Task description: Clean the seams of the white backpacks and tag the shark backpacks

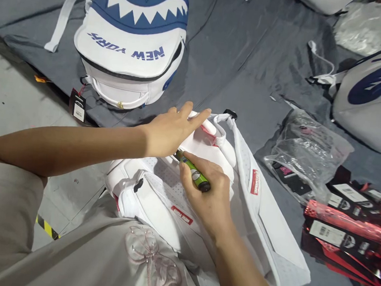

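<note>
A white backpack [206, 151] with red labels on its shoulder straps [273, 223] lies against my lap and the table edge, straps facing up. My left hand [171, 132] rests on its upper part with the fingers spread; the thumb is hidden. Closed around a green printed lighter [196, 173] with a black base is my right hand [207, 194]. The lighter's metal end points at the fabric just below my left hand. Whether it touches the fabric, I cannot tell.
Another white-and-blue backpack [128, 51] with a hang tag [78, 105] lies at the back left. To the right are a third bag [376, 98], a clear plastic bag [307, 150] and a pile of black-and-red tagged packets [346, 234]. Grey cloth [233, 43] covers the table.
</note>
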Available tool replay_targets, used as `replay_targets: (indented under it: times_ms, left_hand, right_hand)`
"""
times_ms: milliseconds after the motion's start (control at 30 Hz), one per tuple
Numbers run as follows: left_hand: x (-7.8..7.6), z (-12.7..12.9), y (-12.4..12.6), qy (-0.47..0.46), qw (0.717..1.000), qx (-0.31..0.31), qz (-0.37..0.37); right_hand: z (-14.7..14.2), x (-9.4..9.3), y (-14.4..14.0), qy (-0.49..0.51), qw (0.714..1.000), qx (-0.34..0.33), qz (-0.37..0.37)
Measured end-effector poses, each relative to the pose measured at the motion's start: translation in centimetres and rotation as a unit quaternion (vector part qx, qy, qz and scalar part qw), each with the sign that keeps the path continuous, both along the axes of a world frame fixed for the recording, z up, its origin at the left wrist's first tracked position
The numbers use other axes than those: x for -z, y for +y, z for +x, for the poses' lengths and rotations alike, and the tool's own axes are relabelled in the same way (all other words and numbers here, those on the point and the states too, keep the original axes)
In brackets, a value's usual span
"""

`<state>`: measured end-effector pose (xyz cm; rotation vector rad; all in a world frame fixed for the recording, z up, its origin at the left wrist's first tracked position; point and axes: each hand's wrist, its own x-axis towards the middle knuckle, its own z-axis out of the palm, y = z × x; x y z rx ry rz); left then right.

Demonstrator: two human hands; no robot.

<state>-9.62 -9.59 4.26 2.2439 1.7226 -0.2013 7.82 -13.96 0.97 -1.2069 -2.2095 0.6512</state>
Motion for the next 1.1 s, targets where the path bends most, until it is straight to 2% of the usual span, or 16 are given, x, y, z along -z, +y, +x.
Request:
replay_targets:
  times_ms: [133,300,467,600,833,1000,1100]
  left_hand:
    - [0.4,0.0,-0.1,-0.007,1.000,-0.002,0.012]
    - [0.4,-0.1,-0.1,-0.019,1.000,-0.005,0.014]
    - [0.1,-0.1,0.0,-0.013,1.000,0.003,0.005]
    - [0.1,-0.1,0.0,-0.015,1.000,0.004,0.004]
    - [0.1,-0.2,0.1,-0.014,1.000,-0.001,-0.005]
    - [-0.3,-0.3,0.2,-0.014,1.000,-0.013,-0.016]
    - [0.2,-0.4,0.5,0.003,1.000,-0.014,0.000]
  right_hand:
    - [0.3,-0.3,0.2,-0.027,1.000,0.009,0.006]
    - [0.9,-0.5,0.7,0.009,0.998,-0.023,-0.050]
    - [0.8,-0.6,0.7,0.033,0.997,-0.020,-0.065]
    - [0.7,-0.8,0.6,0.006,0.998,0.003,-0.063]
    - [0.4,-1.0,0.8,0.015,0.998,-0.013,-0.058]
    - [0.0,-1.5,1.0,0.019,0.995,-0.036,-0.096]
    - [-0.4,-1.5,1.5,0.000,0.994,-0.059,-0.097]
